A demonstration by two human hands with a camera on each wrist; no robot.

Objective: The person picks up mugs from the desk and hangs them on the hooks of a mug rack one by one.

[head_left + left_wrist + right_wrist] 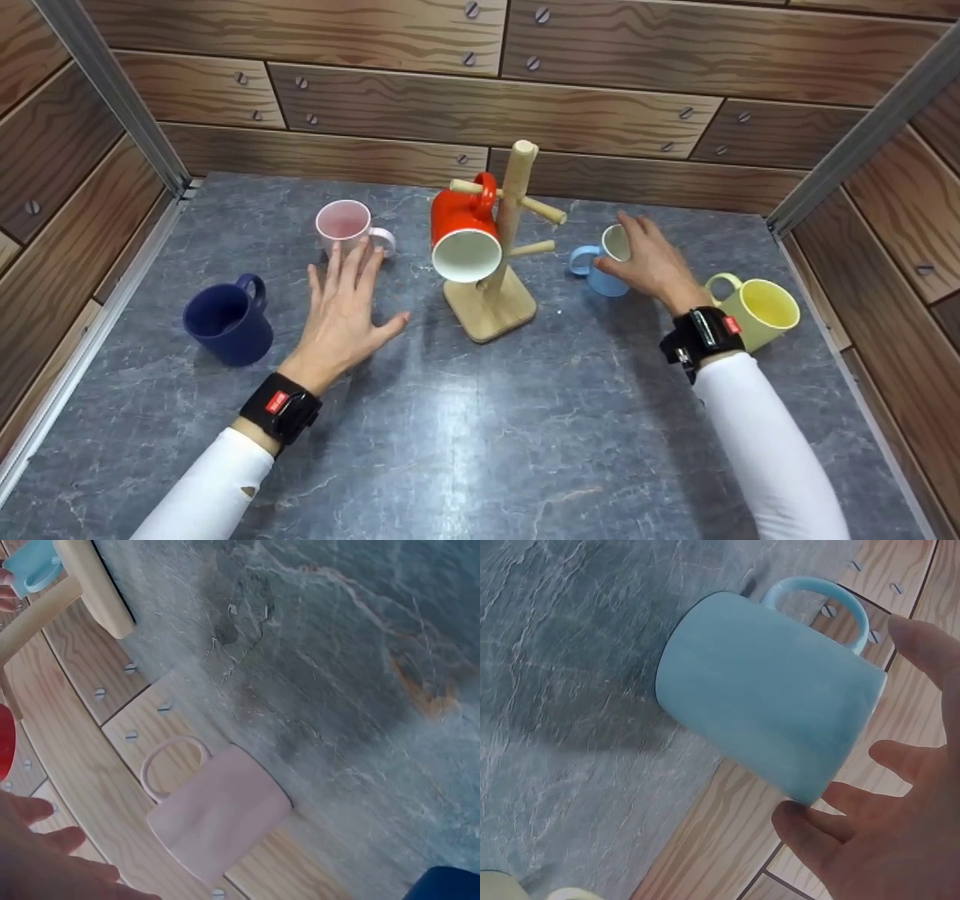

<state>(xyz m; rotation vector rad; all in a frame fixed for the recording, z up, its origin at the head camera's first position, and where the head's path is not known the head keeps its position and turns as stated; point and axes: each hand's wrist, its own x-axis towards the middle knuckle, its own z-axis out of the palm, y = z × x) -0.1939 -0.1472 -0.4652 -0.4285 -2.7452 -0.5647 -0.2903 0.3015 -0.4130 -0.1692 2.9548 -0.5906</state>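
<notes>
A pink mug [343, 219] stands upright at the back left with its handle to the right. My left hand [341, 315] is spread just in front of it, fingers straight and apart from it in the left wrist view. A light blue mug [757, 697] stands upright right of a wooden mug tree [512, 195]. Over its rim reaches my right hand [651, 262], thumb near the handle but clear of the mug. One fingertip [802, 829] appears to touch or nearly touch the rim. A red mug [459, 214] hangs by its handle from a peg of the tree.
A dark blue mug [232, 330] stands at the left. Near my right wrist is a yellow mug [757, 311], partly covered by the wrist strap. Bare pegs [544, 210] stick out from the tree's right side. Wood-patterned walls [420, 105] border the grey tabletop [465, 435].
</notes>
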